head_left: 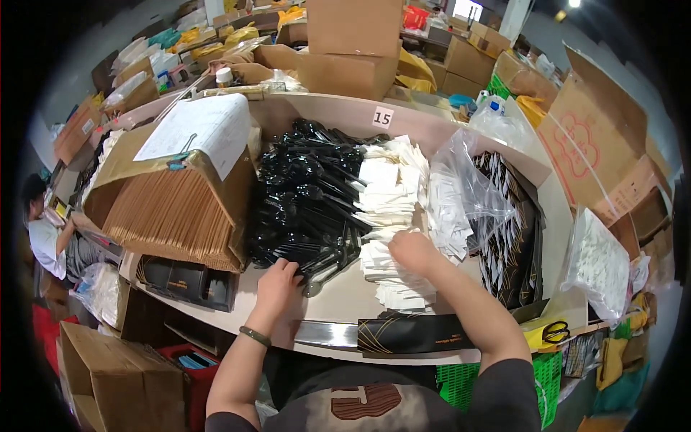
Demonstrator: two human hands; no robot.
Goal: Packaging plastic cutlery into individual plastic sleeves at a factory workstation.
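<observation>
A heap of black plastic spoons (291,194) lies in the middle of the table. My left hand (279,286) is at its near edge, fingers bent inward against the spoons; what they pinch is hidden. A loose spoon (312,289) lies just right of that hand. To the right of the heap runs a long stack of flat white paper packets (389,183). My right hand (414,252) is on the near part of this stack, fingers closed on a white packet. A black sleeve with gold lines (410,335) lies at the table's front edge, below my right forearm.
At left stands a carton of brown sleeves (169,216), papers (198,133) clipped on top. More white packets (448,209), a clear plastic bag (475,180) and rows of black sleeves (511,245) are at right. Yellow-handled scissors (556,332) lie at the right corner. Another person (47,237) sits far left.
</observation>
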